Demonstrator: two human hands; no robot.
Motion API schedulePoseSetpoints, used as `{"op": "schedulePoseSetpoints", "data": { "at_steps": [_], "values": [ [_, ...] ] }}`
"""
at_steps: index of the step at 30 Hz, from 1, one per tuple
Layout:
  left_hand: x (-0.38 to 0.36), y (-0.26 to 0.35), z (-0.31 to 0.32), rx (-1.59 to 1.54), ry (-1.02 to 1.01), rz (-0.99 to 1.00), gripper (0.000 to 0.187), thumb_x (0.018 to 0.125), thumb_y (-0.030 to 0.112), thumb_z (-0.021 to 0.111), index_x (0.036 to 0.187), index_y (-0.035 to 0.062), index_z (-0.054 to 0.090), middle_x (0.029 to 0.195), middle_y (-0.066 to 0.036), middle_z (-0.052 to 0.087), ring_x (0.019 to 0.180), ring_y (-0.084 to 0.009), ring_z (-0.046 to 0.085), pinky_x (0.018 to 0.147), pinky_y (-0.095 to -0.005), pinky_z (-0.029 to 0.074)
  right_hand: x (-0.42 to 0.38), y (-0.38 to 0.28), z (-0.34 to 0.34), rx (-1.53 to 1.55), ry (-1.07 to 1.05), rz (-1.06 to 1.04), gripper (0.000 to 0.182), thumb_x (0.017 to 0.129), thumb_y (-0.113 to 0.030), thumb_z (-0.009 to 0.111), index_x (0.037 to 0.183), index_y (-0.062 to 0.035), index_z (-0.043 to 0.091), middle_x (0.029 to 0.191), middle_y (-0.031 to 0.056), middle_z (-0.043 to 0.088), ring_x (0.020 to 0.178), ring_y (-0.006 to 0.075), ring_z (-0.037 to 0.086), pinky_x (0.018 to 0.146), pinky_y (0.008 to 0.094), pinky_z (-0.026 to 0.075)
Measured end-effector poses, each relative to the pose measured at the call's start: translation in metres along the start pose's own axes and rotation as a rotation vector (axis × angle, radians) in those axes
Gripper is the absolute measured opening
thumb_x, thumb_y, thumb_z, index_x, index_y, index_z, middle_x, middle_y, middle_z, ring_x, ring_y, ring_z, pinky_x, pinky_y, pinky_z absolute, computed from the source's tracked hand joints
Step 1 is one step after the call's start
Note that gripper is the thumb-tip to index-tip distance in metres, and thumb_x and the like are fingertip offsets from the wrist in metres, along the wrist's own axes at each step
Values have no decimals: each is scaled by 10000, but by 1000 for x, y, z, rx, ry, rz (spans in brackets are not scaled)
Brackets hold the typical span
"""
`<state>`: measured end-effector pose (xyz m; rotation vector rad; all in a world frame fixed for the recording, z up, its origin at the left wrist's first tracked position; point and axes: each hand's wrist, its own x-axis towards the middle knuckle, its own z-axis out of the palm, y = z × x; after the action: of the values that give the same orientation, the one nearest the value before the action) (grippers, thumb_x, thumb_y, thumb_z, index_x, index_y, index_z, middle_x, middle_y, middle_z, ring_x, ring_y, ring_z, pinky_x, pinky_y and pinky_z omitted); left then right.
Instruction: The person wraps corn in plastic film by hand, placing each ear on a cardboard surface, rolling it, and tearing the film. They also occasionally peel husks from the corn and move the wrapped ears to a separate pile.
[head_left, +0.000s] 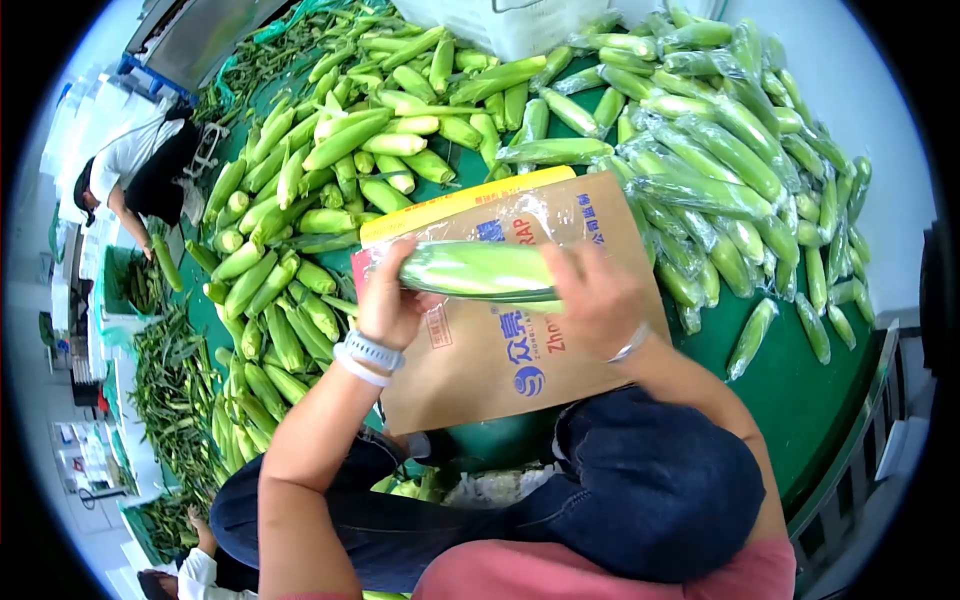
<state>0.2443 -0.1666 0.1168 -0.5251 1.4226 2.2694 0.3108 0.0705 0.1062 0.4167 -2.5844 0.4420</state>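
Observation:
An ear of corn [480, 270] in its green husk, with shiny clear film over it, lies level between my two hands. My left hand [392, 300] grips its left end, with a watch and a pale band at the wrist. Over the right end is my right hand [600, 300], slightly blurred, its fingers closed on the corn and film. Beneath them a brown cardboard piece [450, 380] with blue and red print rests across my lap. Clear film [520, 205] shines along its upper part, next to a yellow edge [400, 225].
Unwrapped corn [350, 140] is heaped at the left and back; film-wrapped corn [720, 160] is piled at the right on the green surface [640, 410]. A white crate [490, 25] stands behind. One person [150, 140] bends at far left; another [195, 575] is at lower left.

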Motion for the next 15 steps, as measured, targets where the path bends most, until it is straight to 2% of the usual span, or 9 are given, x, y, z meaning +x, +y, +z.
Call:
{"op": "schedulePoseSetpoints", "data": {
  "at_steps": [1,3,7,9,10,11,13,14,15],
  "values": [
    [-4,-3,17,30,93,-103,343,826,369,570,1000,77,523,832,-75,614,698,-191,628,555,-335,550,1,16,-7,-96,64,-93,381,671,-171,649,1029,-60,585,867,112,574,710,278,572,607,369,469],
    [6,-11,24,90,-107,-385,378,832,430,549,1006,96,522,717,-62,611,503,-167,599,498,-301,549,4,51,-22,-169,129,-176,381,662,-87,592,1042,-62,582,905,116,583,764,288,580,640,387,474],
    [32,-3,71,298,-585,-668,494,863,485,493,1029,19,508,767,-127,630,569,-199,630,533,-295,550,-5,119,-50,-154,116,-58,400,646,-22,619,1042,-40,567,993,141,589,920,314,576,771,379,471],
    [81,-5,65,377,-744,-617,528,879,506,448,1011,-1,512,800,-156,631,598,-225,633,574,-303,540,-26,164,-67,-188,121,151,475,651,-59,703,1097,-18,543,1047,156,584,990,315,562,885,357,428],
    [113,6,49,477,-602,-238,527,888,503,429,945,-8,545,785,-150,628,595,-225,626,596,-310,529,-32,183,-83,-225,132,344,549,652,-95,721,1157,-8,523,1097,153,578,1031,280,546,912,359,407],
    [155,23,37,753,-327,-28,500,882,431,487,987,-54,549,845,-186,627,689,-253,656,601,-334,539,-40,216,-96,-267,217,460,601,665,-175,738,1195,-8,507,1152,147,561,1070,251,523,933,354,386],
    [234,41,-27,1084,180,229,500,875,433,488,854,-55,590,755,-160,652,584,-197,644,580,-303,531,-52,302,-140,-300,264,770,561,770,-290,672,1232,-30,486,1120,111,571,1014,211,547,862,322,423],
    [277,53,-71,1569,232,182,514,849,442,521,893,-64,599,701,-130,652,542,-202,635,591,-299,530,-47,333,-163,-258,255,926,558,801,-325,643,1245,-32,475,1114,105,572,984,188,557,810,296,446],
    [293,62,-101,1426,323,-95,539,832,451,532,1024,-51,579,798,-174,647,566,-221,642,601,-289,529,-50,363,-174,-263,251,931,558,801,-325,643,1245,-32,475,1114,105,572,984,188,557,810,296,446]
  ]
}}
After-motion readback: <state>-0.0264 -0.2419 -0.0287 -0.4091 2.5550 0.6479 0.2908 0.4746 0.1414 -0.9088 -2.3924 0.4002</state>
